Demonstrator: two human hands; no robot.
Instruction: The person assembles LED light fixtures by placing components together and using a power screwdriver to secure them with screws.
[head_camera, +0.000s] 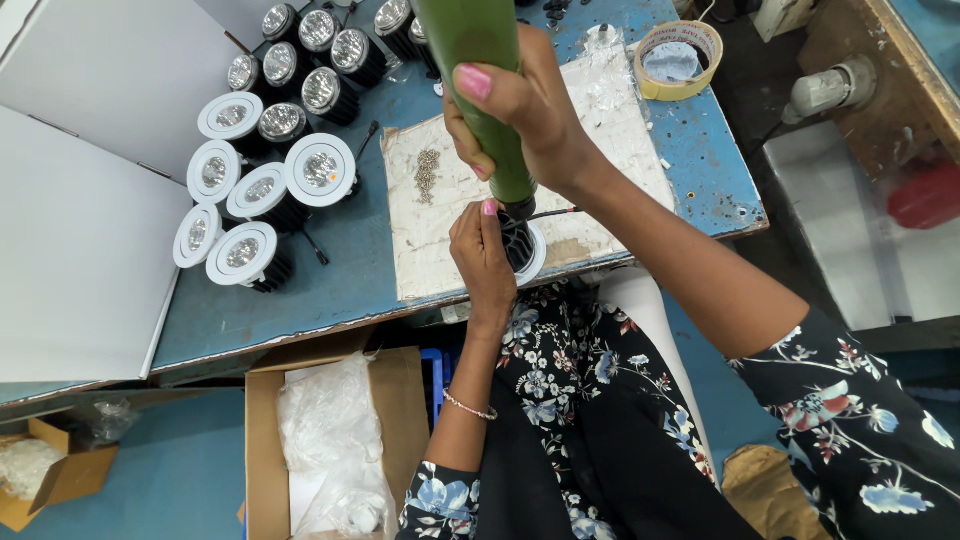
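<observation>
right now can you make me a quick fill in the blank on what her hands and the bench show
1. The right hand grips a ______ power screwdriver pointing down.
2. The left hand steadies a black and white downlight on the ______ board.
3. A small pile of ______ lies on that board.
4. A roll of ______ sits on the blue bench.

Missing words: green; white; screws; tape

my right hand (520, 100) on driver (485, 90), above lamp (522, 248) | my left hand (482, 255) beside lamp, on board (440, 250) | lamp cluster (275, 150) left of board | tape roll (680, 58) behind-right | carton (262, 450) below table (290, 300)
</observation>
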